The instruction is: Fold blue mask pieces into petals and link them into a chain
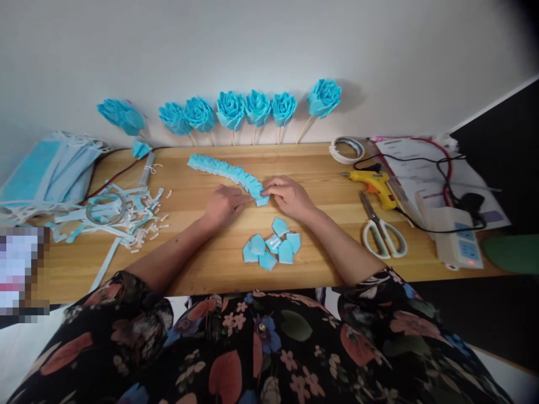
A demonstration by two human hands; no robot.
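A curved strip of overlapping light-blue fabric petals (pixel 227 170) lies across the middle of the wooden table. At its near right end, my left hand (pixel 226 206) presses its fingertips against the left edge, fingers curled together. My right hand (pixel 290 196) pinches the same end from the right, thumb and forefinger at the last petal. Exactly how the left fingertips grip is partly hidden. Just below the hands sits a small pile of loose blue cut petals (pixel 285 251), each with a pointed end.
Several blue fabric roses (pixel 231 111) on sticks lean against the wall. Left are stacked face masks (pixel 31 171), mask scraps (pixel 105 210) and a pixelated screen (pixel 19 269). Right are a tape roll (pixel 346 150), yellow glue gun (pixel 374 184), scissors (pixel 382 230) and power strip (pixel 457 238) with cables.
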